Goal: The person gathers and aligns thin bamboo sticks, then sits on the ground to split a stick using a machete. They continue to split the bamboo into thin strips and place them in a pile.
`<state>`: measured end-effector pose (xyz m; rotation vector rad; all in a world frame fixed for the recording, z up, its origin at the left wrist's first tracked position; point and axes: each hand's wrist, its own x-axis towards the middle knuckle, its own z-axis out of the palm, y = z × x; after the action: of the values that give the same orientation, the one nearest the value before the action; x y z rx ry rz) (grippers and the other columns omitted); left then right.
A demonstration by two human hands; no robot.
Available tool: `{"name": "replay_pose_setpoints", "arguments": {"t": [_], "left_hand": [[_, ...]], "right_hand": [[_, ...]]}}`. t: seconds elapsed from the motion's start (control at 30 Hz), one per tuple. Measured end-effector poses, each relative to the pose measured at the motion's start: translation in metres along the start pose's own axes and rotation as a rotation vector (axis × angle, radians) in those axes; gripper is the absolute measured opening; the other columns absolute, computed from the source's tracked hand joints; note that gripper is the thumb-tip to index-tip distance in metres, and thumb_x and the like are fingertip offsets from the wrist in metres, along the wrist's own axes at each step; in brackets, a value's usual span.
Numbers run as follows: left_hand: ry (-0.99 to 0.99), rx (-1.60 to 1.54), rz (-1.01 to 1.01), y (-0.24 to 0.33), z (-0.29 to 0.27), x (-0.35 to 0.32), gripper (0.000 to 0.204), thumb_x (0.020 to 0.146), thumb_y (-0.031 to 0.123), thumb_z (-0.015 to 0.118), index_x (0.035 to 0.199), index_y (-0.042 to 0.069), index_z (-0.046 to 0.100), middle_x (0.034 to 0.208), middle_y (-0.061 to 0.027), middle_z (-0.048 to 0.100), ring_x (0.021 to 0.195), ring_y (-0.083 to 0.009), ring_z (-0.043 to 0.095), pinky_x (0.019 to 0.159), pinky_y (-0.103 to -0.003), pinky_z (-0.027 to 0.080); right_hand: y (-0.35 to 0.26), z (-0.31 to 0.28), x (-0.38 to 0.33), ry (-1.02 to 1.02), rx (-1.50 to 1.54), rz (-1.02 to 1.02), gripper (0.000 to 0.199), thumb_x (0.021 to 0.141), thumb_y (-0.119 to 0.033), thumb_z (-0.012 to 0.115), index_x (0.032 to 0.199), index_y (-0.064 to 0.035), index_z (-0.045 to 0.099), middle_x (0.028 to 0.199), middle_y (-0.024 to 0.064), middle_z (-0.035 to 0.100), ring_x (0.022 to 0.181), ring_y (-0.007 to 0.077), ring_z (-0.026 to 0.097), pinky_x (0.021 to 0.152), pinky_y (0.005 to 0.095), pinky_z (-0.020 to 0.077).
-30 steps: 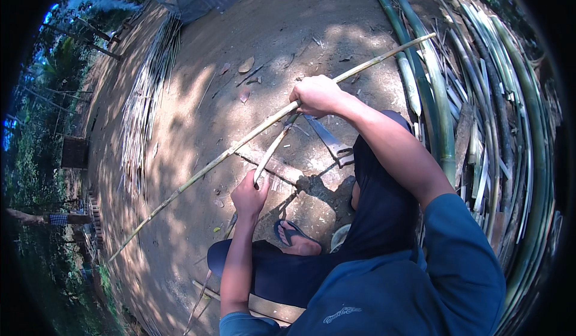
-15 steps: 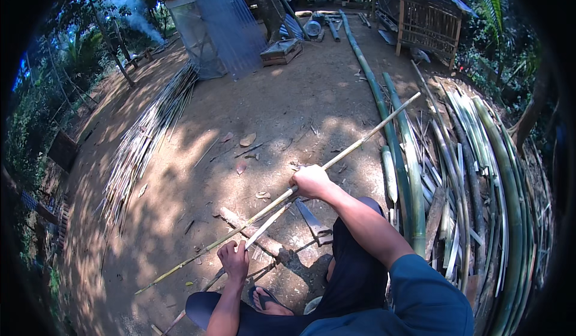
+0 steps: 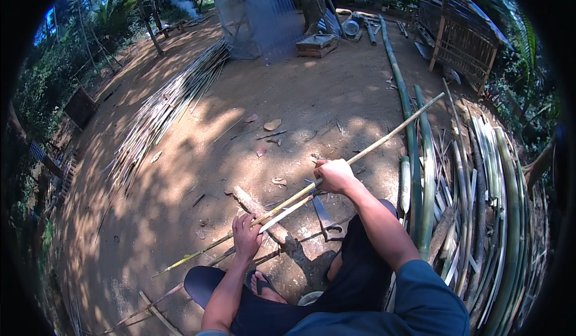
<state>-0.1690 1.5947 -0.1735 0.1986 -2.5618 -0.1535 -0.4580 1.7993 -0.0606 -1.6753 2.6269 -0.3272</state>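
Note:
A long thin bamboo pole [image 3: 390, 133] slants across in front of me, from low left to upper right. My right hand [image 3: 335, 176] is closed around it near the middle. Lower down, my left hand [image 3: 245, 240] is closed on the same pole. Just under the pole lies a second bamboo stick with a pale, split-looking face [image 3: 282, 217]; one end is close to my right hand, the other reaches my left hand, whose fingers hide how it is held. A handsaw [image 3: 327, 222] rests on the ground below my right hand, beside a short log [image 3: 252, 204].
Thick green bamboo poles [image 3: 427, 174] and a heap of split bamboo [image 3: 498, 156] lie along my right. A bundle of thin sticks [image 3: 168, 105] spreads at the left. Farther back stand corrugated sheets [image 3: 273, 18], a wooden box [image 3: 317, 45] and a slatted hutch [image 3: 465, 45].
My left hand has moved up from the pale stick onto the long pole. My right hand keeps its hold. The whole view has swung left, so the surroundings appear farther right.

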Motion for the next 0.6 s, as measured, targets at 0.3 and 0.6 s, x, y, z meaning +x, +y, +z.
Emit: {"name": "replay_pose_setpoints", "arguments": {"t": [0.3,0.6], "left_hand": [[0.001,-0.074,0.050,-0.009,0.007,-0.012,0.032,0.064,0.008,0.072,0.090,0.005,0.054,0.112,-0.0127,0.055,0.098,-0.0308,0.056,0.084,-0.040,0.047],[-0.150,-0.208,-0.203,-0.017,0.020,-0.016,0.055,0.068,0.008,0.074,0.117,0.004,0.050,0.093,-0.0151,0.060,0.088,-0.0341,0.060,0.078,-0.042,0.049]], "right_hand": [[-0.006,-0.009,0.002,-0.205,-0.044,0.019,0.035,0.069,-0.042,0.076,0.090,-0.0131,0.073,0.080,0.0156,0.069,0.081,0.0336,0.069,0.073,0.0440,0.0548],[-0.015,0.005,0.005,-0.241,-0.007,-0.069,0.040,0.074,-0.035,0.074,0.099,-0.0056,0.064,0.087,0.0178,0.069,0.085,0.0372,0.067,0.077,0.0465,0.0538]]}}
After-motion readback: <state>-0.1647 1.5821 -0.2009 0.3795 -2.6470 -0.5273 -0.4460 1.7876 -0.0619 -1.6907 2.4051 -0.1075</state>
